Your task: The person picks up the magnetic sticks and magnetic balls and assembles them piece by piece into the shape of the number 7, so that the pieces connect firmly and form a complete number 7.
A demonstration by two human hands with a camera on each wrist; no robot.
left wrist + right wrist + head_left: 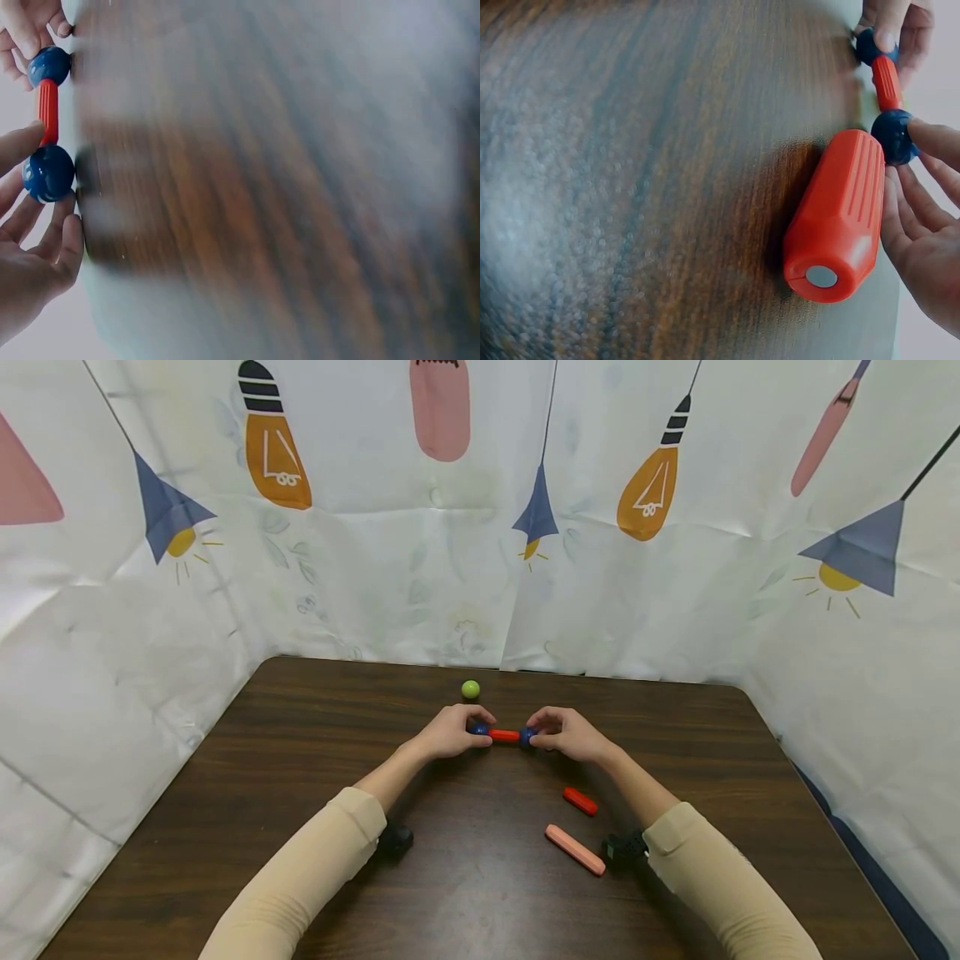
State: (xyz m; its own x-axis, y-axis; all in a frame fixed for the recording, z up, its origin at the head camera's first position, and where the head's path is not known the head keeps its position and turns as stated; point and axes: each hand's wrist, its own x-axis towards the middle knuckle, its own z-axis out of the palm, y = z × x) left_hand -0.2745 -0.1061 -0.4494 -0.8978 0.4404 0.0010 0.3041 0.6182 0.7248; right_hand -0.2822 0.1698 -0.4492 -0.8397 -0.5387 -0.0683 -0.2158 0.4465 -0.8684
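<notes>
A short red rod (pixel 505 736) joins two dark blue balls, one at each end, just above or on the far part of the table. My left hand (pixel 448 732) pinches the left blue ball (pixel 49 173) between thumb and fingers, the thumb lying close to the rod. At the other end, my right hand (pixel 573 735) holds the right blue ball (pixel 894 138) with thumb and fingertips. Nearer me lies a loose red rod (pixel 581 801), large in the right wrist view, with a round silvery disc on its end.
A longer salmon-pink rod (pixel 574 849) lies close to the right forearm. Behind the left hand sits a green ball (pixel 470 689). The brown wooden table (pixel 480 893) ends at a printed white curtain (pixel 375 585) at the back and sides.
</notes>
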